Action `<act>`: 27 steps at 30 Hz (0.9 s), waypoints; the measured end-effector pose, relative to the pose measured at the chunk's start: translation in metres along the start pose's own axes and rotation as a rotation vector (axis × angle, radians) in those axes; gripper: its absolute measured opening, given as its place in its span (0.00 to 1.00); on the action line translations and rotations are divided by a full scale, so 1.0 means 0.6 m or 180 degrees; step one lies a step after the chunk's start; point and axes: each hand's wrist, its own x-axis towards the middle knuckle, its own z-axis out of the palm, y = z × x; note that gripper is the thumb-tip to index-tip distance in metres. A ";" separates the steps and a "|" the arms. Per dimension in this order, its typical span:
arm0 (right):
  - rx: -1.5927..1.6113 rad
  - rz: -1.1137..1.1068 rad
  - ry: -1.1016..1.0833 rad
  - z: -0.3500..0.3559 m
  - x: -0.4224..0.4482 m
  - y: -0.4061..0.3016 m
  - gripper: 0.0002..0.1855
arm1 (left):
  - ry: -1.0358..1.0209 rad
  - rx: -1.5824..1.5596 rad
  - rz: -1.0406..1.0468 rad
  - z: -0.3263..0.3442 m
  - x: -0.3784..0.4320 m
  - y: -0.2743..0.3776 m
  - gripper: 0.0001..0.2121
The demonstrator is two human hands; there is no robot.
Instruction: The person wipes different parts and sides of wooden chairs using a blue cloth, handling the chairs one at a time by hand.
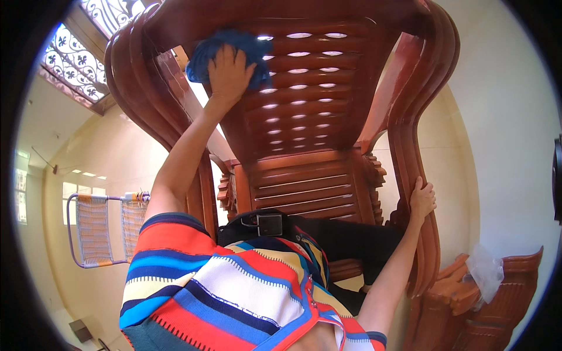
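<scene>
A dark red-brown wooden armchair with slatted panels (303, 94) fills the middle of the view. My left hand (230, 72) presses a bunched blue cloth (199, 61) against the upper left of its large slatted panel, back of the hand up and fingers slightly spread. On the right, my right hand (423, 198) is wrapped around the chair's curved side rail (406, 145), its fingers over the outer edge. A second slatted part (303, 186) lies nearer my body, below the large panel.
Left stands a folding metal frame with woven straps (93, 230). At the lower right is more carved wooden furniture (500, 285) with a clear plastic bag (485, 272) on it. A patterned metal grille (72, 61) is at the upper left. My black-trousered leg (351, 239) is beside the chair.
</scene>
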 end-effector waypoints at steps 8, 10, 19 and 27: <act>0.0052 -0.0007 0.0110 0.004 0.002 0.005 0.29 | -0.0074 -0.0462 0.0252 0.027 0.000 0.076 0.20; 0.0068 0.0012 0.0058 0.001 0.000 0.002 0.29 | -0.0098 -0.0614 0.0317 0.036 0.015 0.094 0.20; 0.0009 0.0031 0.0111 0.009 0.003 0.005 0.29 | -0.0320 -0.1375 0.1278 0.063 0.111 0.218 0.22; 0.0147 0.0075 -0.0014 0.011 0.002 0.012 0.30 | -0.0749 -0.2000 0.1532 0.096 0.140 0.279 0.22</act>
